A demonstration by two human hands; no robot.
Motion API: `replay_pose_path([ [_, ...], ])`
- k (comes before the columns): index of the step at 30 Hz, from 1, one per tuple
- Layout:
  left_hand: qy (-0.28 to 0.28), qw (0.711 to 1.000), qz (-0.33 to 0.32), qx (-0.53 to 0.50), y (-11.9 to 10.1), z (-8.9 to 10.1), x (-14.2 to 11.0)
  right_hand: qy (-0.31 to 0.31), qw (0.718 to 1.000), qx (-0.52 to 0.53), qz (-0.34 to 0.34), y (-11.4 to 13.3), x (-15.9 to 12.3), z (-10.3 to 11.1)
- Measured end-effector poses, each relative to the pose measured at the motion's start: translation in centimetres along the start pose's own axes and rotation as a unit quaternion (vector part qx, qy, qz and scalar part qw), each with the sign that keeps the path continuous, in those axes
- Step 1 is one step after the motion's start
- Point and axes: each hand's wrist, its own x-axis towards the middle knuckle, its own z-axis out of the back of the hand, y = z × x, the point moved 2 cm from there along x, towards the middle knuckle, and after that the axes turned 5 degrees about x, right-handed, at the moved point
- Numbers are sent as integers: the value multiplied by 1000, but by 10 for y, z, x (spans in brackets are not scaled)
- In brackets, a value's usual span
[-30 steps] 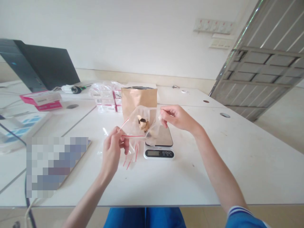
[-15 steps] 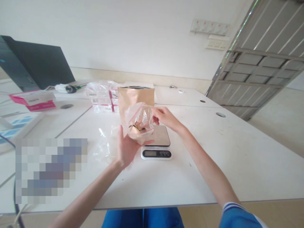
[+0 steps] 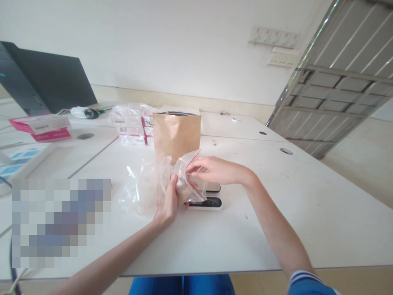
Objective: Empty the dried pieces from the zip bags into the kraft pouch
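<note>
A clear zip-lock bag [image 3: 196,186] with a red seal line is tilted over the front of a kitchen scale [image 3: 215,203]. My left hand [image 3: 170,201] is wrapped round the bag from the left and below. At the bag's mouth, my right hand [image 3: 204,169] has its fingers bent against the red-lined rim; the fingertips are partly hidden by plastic. What lies inside the bag is blurred. Behind it stands a brown kraft paper pouch [image 3: 177,133], its top open. Flat on the table to the left lie more clear zip-lock bags [image 3: 139,184], one with a red seal.
Pink-and-white boxes in plastic wrap [image 3: 132,125] stand behind the bags. Further left are pink boxes [image 3: 46,126], a white plug [image 3: 83,112] and a black computer case [image 3: 55,80]. A blurred-out patch [image 3: 61,221] covers the near left. Cable holes [image 3: 286,151] pierce the white table.
The bag has turned from mouth up, showing dry brown pieces, to tilted with its mouth to the right. My right hand has come lower, onto the rim.
</note>
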Motion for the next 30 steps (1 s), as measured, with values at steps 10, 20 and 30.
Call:
replay_pose_path([
  [10,-47,998,38,31,8,6,3,41,995,-96,3,4,18,-30],
  [20,-53,998,19,-13,12,10,2,25,995,-98,-15,-2,23,-39],
  [30,-25,998,26,-46,5,4,-1,119,990,70,-3,-4,19,-27],
])
